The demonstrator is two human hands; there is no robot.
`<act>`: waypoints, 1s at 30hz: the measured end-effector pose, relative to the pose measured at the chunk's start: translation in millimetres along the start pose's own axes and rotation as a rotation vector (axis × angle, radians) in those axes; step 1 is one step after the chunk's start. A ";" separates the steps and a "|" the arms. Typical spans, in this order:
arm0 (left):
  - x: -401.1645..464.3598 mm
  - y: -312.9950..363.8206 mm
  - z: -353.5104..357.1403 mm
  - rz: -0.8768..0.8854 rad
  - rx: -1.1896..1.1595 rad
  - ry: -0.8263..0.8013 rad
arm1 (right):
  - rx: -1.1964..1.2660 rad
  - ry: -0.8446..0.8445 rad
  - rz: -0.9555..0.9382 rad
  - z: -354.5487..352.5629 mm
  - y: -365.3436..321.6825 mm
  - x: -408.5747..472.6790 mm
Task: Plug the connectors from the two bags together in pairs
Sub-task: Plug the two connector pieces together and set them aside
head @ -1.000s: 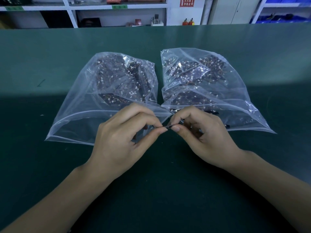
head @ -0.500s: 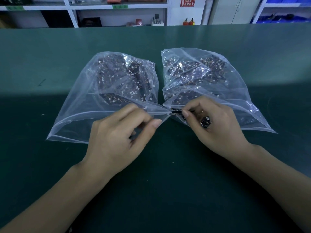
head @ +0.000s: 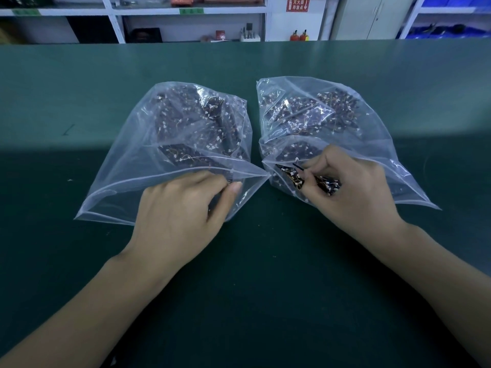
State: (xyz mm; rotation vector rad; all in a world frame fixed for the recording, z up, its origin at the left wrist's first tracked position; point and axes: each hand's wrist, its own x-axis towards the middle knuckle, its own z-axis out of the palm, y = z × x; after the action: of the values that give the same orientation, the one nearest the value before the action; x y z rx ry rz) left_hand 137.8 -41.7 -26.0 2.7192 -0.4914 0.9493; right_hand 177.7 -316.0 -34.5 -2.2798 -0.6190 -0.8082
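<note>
Behind table (head: 79, 83), red sign (head: 298, 4), writing unreadable; bags unlabelled.

Green table (head: 79, 261); shelves (head: 186, 11) behind

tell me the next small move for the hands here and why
Probably draw each hand back out with one connector. The left hand reaches into the mouth of the left bag, the right hand into the right bag among loose connectors, and nothing lies on the green mat to mate.
</note>
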 end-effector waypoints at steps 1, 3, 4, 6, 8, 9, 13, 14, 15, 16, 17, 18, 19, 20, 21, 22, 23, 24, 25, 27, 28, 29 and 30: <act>-0.6 -1.2 1.5 -0.016 0.019 -0.037 | -0.058 -0.017 -0.006 0.0 0.9 0.4; -2.3 -3.6 4.6 -0.046 0.034 -0.110 | -0.145 -0.060 -0.004 0.3 2.7 0.9; -2.8 -4.9 5.6 -0.050 0.034 -0.139 | -0.167 -0.076 0.001 0.2 3.9 1.0; -2.6 -6.3 7.3 -0.037 0.051 -0.182 | -0.175 -0.102 0.016 -0.6 5.8 1.3; -2.0 -6.3 7.1 -0.032 0.068 -0.205 | -0.165 -0.132 0.017 -1.6 6.7 1.7; -1.5 -6.3 6.3 -0.032 0.069 -0.212 | -0.170 -0.144 0.012 -1.6 7.1 1.8; -1.2 -8.2 5.2 -0.032 0.082 -0.216 | -0.257 -0.167 0.003 0.3 9.8 1.3; -1.4 -8.9 5.2 -0.043 0.082 -0.215 | -0.283 -0.164 -0.006 0.4 10.3 1.3; -1.4 -9.6 5.5 -0.056 0.078 -0.214 | -0.307 -0.158 -0.017 0.2 10.7 1.1; -1.6 -10.0 5.8 -0.070 0.071 -0.211 | -0.325 -0.151 -0.027 -0.1 10.8 0.9; -1.8 -10.3 6.2 -0.080 0.058 -0.208 | -0.339 -0.145 -0.034 -0.3 10.5 0.6; -2.0 -10.6 6.8 -0.084 0.040 -0.204 | -0.349 -0.142 -0.038 -0.3 10.1 0.2; -2.1 -11.1 7.4 -0.085 0.016 -0.201 | -0.357 -0.142 -0.040 -0.3 9.8 -0.3; -2.3 -12.2 8.0 -0.087 -0.009 -0.203 | -0.361 -0.146 -0.042 0.0 9.4 -0.8; -2.1 -13.4 8.5 -0.091 -0.033 -0.208 | -0.360 -0.147 -0.042 0.4 9.1 -1.0; -1.8 -14.8 9.1 -0.093 -0.055 -0.213 | -0.356 -0.145 -0.039 0.9 8.7 -1.3; -1.3 -16.4 9.7 -0.090 -0.074 -0.212 | -0.346 -0.139 -0.038 1.3 8.1 -1.4; -0.7 -17.3 9.8 -0.087 -0.089 -0.210 | -0.333 -0.130 -0.040 1.7 7.5 -1.3; -0.1 -17.6 9.3 -0.086 -0.102 -0.205 | -0.318 -0.121 -0.046 2.2 6.7 -1.1; 1.1 -17.1 7.3 -0.083 -0.137 -0.198 | -0.289 -0.108 -0.067 3.0 4.2 -0.9; 1.8 -16.4 6.2 -0.073 -0.155 -0.195 | -0.272 -0.103 -0.082 3.0 3.0 -0.9; 2.0 -15.3 5.3 -0.061 -0.167 -0.191 | -0.253 -0.097 -0.100 3.0 1.7 -0.9; 1.6 -15.2 5.1 -0.047 -0.179 -0.184 | -0.235 -0.088 -0.118 2.9 0.3 -0.9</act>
State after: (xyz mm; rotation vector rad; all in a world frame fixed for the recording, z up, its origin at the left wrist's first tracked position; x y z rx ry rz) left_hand 147.6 -29.8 -30.4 2.6541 -0.5159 0.6139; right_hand 178.3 -314.4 -37.0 -2.5218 -0.7380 -0.8804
